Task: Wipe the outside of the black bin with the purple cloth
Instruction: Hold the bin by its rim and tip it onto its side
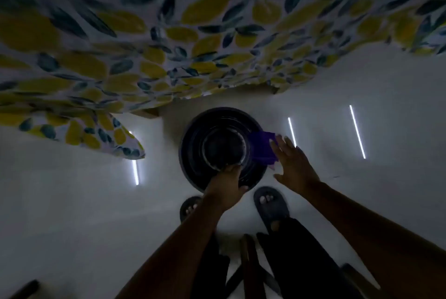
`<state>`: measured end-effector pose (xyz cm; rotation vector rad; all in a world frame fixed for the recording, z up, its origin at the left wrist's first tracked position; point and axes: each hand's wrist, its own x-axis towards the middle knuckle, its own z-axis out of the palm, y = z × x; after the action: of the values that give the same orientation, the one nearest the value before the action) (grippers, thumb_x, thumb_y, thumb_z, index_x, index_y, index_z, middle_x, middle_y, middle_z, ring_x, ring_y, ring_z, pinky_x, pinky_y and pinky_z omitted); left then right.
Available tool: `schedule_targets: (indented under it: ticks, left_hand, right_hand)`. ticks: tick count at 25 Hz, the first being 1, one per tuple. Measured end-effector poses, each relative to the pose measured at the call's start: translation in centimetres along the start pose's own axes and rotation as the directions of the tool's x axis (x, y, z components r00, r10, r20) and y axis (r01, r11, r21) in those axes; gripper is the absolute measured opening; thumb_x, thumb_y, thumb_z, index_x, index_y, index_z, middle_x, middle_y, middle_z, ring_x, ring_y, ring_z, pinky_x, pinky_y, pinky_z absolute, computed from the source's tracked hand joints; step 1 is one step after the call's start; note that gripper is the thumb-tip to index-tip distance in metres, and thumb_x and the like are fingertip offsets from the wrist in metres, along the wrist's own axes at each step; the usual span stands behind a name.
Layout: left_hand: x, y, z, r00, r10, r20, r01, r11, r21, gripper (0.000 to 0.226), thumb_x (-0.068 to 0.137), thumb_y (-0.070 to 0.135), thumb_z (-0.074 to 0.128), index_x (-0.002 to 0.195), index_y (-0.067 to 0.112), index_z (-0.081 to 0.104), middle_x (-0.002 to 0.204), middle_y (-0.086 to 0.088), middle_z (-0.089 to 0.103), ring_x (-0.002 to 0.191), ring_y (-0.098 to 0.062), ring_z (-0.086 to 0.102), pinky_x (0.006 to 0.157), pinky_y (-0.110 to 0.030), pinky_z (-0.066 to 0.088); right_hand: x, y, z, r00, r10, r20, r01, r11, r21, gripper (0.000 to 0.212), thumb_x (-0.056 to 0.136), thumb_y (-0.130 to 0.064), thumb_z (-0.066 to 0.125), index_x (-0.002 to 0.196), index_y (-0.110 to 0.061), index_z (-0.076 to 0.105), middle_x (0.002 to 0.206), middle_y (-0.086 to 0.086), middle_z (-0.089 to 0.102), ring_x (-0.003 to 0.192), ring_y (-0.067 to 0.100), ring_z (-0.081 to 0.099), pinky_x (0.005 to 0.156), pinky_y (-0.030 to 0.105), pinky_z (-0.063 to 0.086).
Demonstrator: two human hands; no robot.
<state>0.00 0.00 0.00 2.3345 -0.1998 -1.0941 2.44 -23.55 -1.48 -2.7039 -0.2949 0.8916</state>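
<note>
The round black bin (193, 151) stands on the pale floor straight below me, seen from above. My left hand (226, 185) grips its near rim, fingers curled over the edge. The purple cloth (263, 148) lies against the bin's right outer side. My right hand (293, 161) presses flat on the cloth with fingers spread, thumb pointing toward me. Part of the cloth is hidden under that hand.
A table with a leaf-patterned cloth in yellow and dark blue (169, 45) overhangs just behind the bin. My feet in dark slippers (271, 207) stand close in front of it. Bright light strips (357, 131) reflect on the glossy floor.
</note>
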Motion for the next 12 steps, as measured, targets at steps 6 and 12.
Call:
schedule_targets:
  ticks: [6,12]
  left_hand:
    - [6.2,-2.0,4.7,0.993,0.096,0.065,-0.109,0.965,0.239,0.072,0.084,0.059,0.052,0.139,0.016,0.038,0.141,-0.01,0.048,0.127,-0.03,0.047,0.096,-0.043,0.047]
    - [8.7,-1.7,7.3,0.978,0.195,0.068,-0.207,0.913,0.351,0.054,0.087,0.042,0.055,0.127,0.007,0.046,0.122,-0.016,0.061,0.106,-0.035,0.06,0.081,-0.038,0.049]
  right_hand:
    - [5.9,2.6,5.0,0.953,-0.292,-0.083,0.261,0.927,-0.269,0.102,0.071,-0.044,0.074,0.152,-0.019,0.017,0.161,0.015,0.011,0.147,0.037,0.012,0.112,0.058,0.026]
    - [7.0,3.3,7.2,0.908,-0.361,-0.213,0.308,0.919,-0.245,0.095,0.064,-0.023,0.082,0.144,-0.012,0.032,0.155,0.023,0.022,0.143,0.043,0.02,0.109,0.059,0.031]
